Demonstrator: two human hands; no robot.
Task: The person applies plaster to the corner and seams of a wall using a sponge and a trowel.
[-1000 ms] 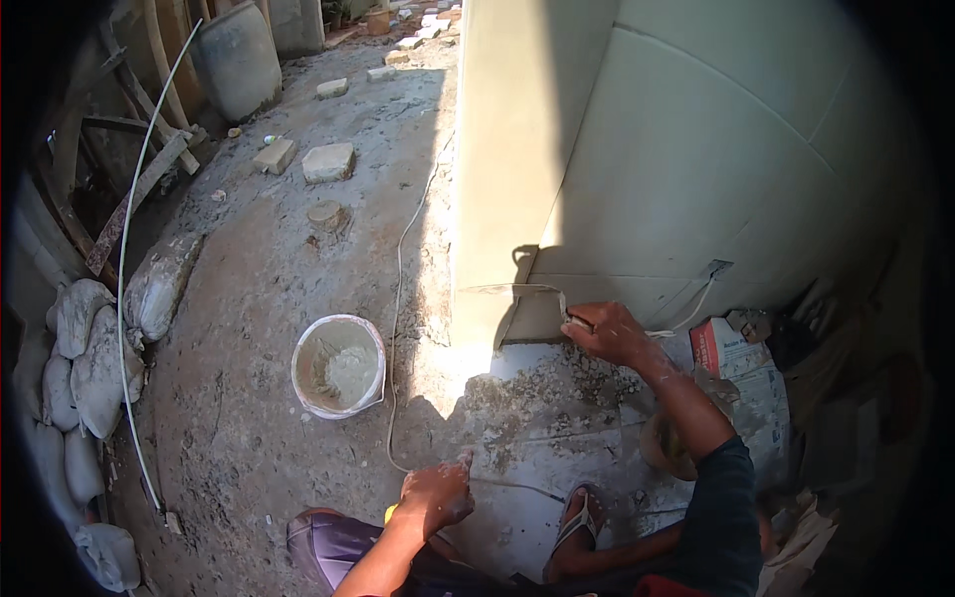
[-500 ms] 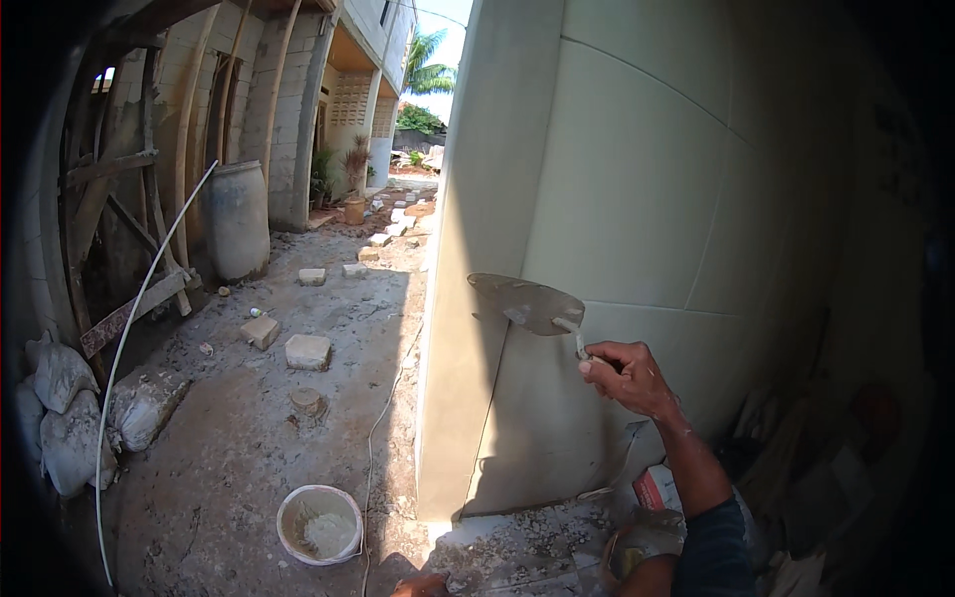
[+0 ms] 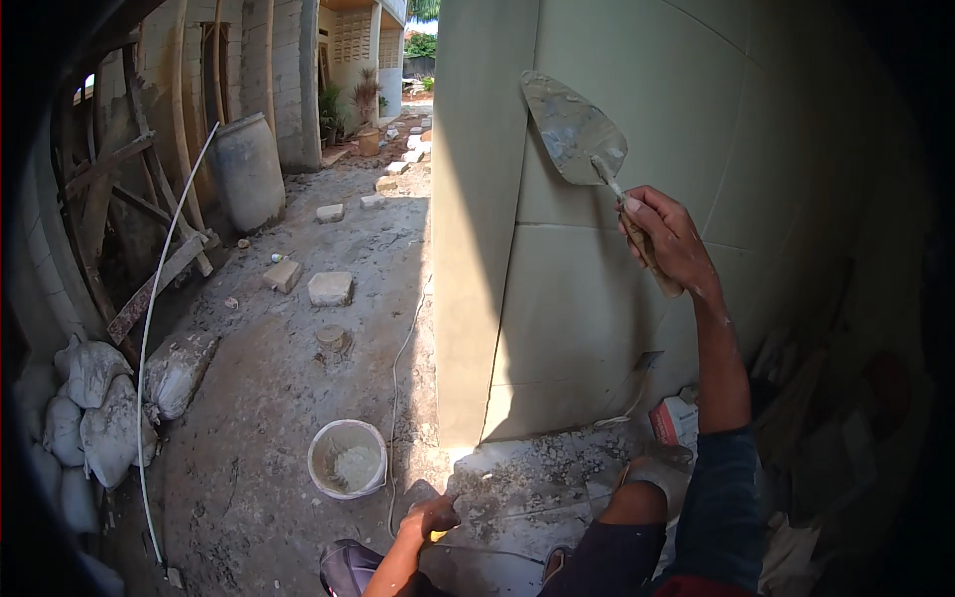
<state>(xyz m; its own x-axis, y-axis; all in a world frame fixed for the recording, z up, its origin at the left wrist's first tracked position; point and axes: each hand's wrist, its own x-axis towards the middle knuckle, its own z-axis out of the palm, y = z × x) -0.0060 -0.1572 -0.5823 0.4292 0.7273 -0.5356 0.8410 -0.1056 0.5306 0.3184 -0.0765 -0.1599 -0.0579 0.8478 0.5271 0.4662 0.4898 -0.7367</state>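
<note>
My right hand (image 3: 671, 239) is raised in front of the wall and wrapped round the wooden handle of a trowel (image 3: 575, 129). Its pointed blade tilts up and to the left, grey smears on its face. Whether the blade touches the wall (image 3: 607, 289) I cannot tell. Low down, my left hand (image 3: 430, 515) is closed on a tool with a yellow handle (image 3: 438, 535); most of that tool is hidden. Close by on its left stands a white bucket (image 3: 347, 459) with pale wet mortar inside.
A thin cable (image 3: 396, 383) runs along the ground beside the wall corner. Blocks (image 3: 330, 289) lie scattered on the rough path. At left are filled sacks (image 3: 109, 418), a long white rod (image 3: 164, 259), timber props and a barrel (image 3: 249, 171). A box (image 3: 674, 421) sits near my right arm.
My right hand has lifted the trowel, and its blade has swung from nearly level to pointing up. My left hand has come further into view. The whole view has shifted.
</note>
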